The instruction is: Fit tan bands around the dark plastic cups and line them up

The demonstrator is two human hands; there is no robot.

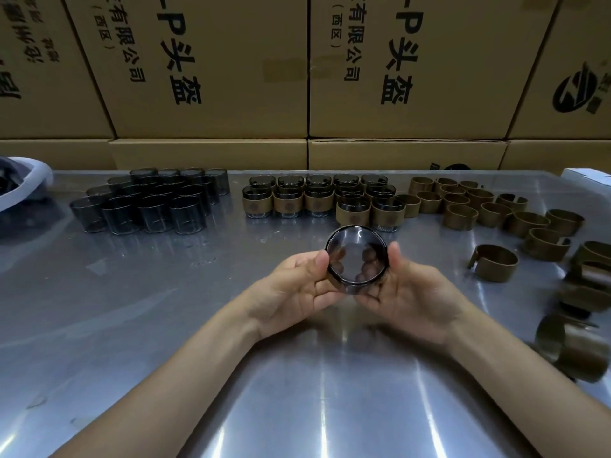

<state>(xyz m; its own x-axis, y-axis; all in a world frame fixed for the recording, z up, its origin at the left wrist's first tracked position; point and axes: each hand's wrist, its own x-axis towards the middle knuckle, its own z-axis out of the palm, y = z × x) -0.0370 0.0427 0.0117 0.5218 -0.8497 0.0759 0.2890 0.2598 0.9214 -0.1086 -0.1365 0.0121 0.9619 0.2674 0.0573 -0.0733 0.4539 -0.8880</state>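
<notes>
A dark cup [356, 259] is held above the middle of the worktop [165, 309], tipped so its open mouth faces the camera; that tilt likely lets the person check or turn it as a band goes on. The left hand [297, 285] and right hand [410, 292] cradle it from either side, thumbs on the rim and fingers [367, 254] curled round behind, seen dimly through the smoky wall. Whether a tan band already sits on this cup cannot be told, since the outer wall is hidden behind the rim and the hands.

Just beyond it stand the banded cups [322, 200] in tidy rows, so finished ones seem to be lined up there within easy reach. Bare cups [152, 203] cluster to the far left as stock, and loose tan bands [463, 203] spread to the right, nearest the right hand. Those at the right edge are blurred and partly cut off. A pale object [23, 186] at the left edge is too cropped to name. Cardboard boxes [205, 67] wall off the back
</notes>
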